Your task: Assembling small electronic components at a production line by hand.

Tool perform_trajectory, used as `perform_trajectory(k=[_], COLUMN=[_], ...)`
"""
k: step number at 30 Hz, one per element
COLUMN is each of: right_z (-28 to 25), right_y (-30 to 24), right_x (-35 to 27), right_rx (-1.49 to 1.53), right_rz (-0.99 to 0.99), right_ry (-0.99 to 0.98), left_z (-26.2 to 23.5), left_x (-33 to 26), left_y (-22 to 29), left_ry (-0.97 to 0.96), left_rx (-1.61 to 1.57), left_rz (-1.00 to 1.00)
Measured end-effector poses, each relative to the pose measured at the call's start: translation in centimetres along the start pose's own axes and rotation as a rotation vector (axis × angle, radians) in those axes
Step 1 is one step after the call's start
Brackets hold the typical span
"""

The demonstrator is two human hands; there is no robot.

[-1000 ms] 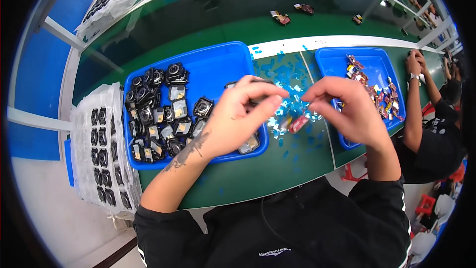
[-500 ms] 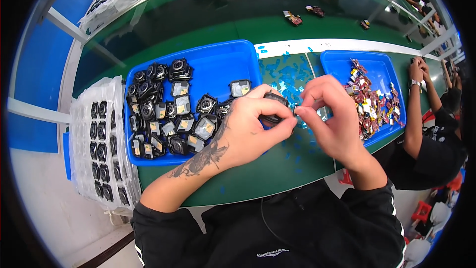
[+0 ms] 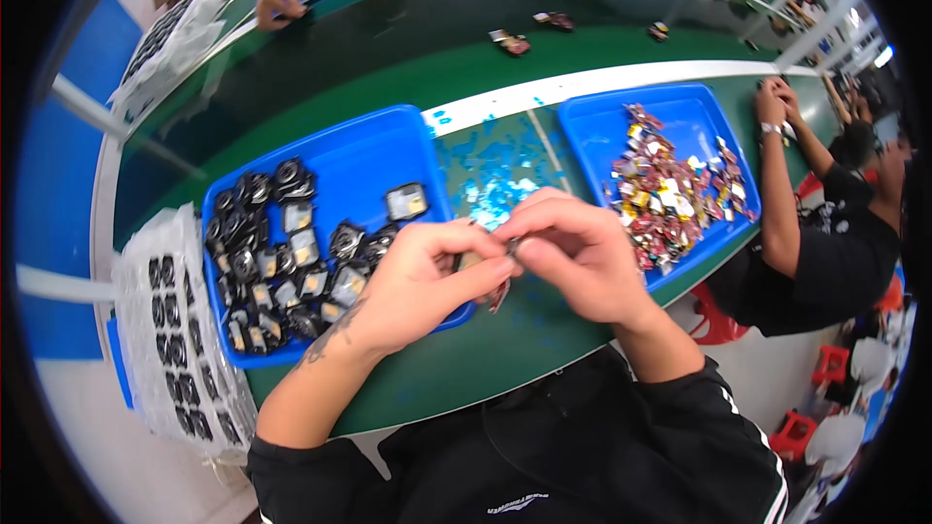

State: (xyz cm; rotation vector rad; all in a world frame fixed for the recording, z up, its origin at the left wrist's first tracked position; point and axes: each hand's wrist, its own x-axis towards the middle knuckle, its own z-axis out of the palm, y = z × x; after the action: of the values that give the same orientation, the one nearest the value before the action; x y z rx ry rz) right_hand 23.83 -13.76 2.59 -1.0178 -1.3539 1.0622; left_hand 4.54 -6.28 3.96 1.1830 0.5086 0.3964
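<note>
My left hand (image 3: 427,277) is closed, thumb against fingers, around a small part mostly hidden inside it. A thin dark-red circuit piece (image 3: 499,297) hangs out below the fingertips. Against it, my right hand (image 3: 578,257) is pinched, and a tiny dark bit shows where the fingertips meet; its kind is not clear. Behind my left hand stands a blue tray (image 3: 374,124) with many black watch cases (image 3: 291,180), some showing grey and yellow backs. Beyond my right hand, another blue tray (image 3: 575,136) carries a heap of red circuit assemblies (image 3: 660,199) with silver and yellow parts.
Blue film scraps (image 3: 500,170) litter the green bench between the trays. At the left, clear plastic trays (image 3: 160,330) hold more black cases. Circuit pieces (image 3: 510,42) lie on the green belt (image 3: 388,58) behind. A co-worker (image 3: 815,223) sits at the right; another person's hand (image 3: 279,2) reaches in far left.
The black watch case that showed in my left hand is no longer visible; a dark-red piece now hangs there. Both hands sit lower and further left in the picture, and the whole view has shifted.
</note>
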Motion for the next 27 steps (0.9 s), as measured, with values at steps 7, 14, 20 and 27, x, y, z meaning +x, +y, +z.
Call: perform_trajectory(k=[7,14,20,27], right_z=[1.4,1.8,1.2,3.8], right_y=[0.3,-2.8,0.1,0.1], right_x=[0.2,-3.4,-1.3,0.5], right_rx=[0.11,-0.344,-0.245,-0.17], right_rz=[-0.115,0.087,-0.034,0.029], right_ry=[0.222,-0.039,0.028,0.236], left_z=[-0.3,1.1,0.8,-1.4], left_x=[-1.4,1.9,0.5,-1.1], left_y=[0.8,-1.2,-0.9,2.1], left_ry=[0.45,0.36,0.381,0.508], left_rx=[0.415,0.01,0.329,0.029], left_rz=[0.327,0.438,0.423,0.31])
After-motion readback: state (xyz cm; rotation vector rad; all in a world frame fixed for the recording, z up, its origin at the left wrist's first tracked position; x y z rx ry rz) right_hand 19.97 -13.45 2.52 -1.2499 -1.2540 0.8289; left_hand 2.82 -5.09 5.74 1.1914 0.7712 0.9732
